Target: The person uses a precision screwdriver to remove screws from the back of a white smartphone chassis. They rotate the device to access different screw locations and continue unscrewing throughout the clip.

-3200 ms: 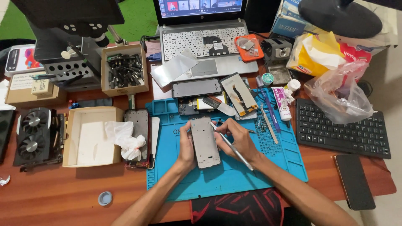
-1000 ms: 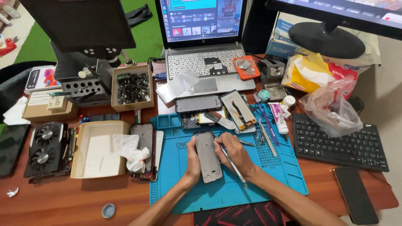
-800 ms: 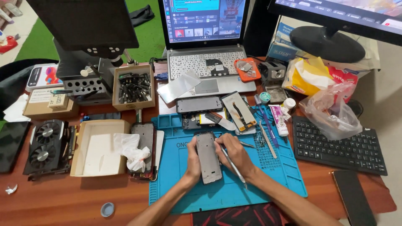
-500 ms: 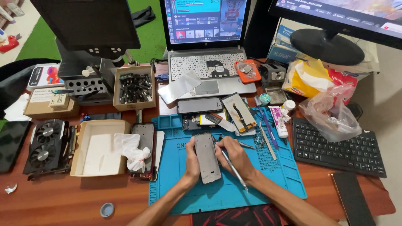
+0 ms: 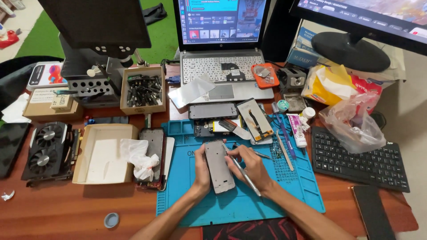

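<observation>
Head view, centre frame: left hand (image 5: 202, 171) grips the grey phone frame (image 5: 219, 166) on the blue mat (image 5: 293, 191), right hand (image 5: 251, 166) holding a metal tool (image 5: 242, 171).

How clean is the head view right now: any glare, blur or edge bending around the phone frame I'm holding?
Head view: even indoor light, soft shadows under both hands; grey phone frame sharp, no glare; the laptop screen is bright but readable; the monitor slants at the wide-angle edge.

The mat (image 5: 249, 209) is bright blue. On the mat lies a grey phone frame (image 5: 219, 167). Right of the mat sits a black keyboard (image 5: 360, 159). The table (image 5: 66, 209) under the mat is reddish brown.
</observation>
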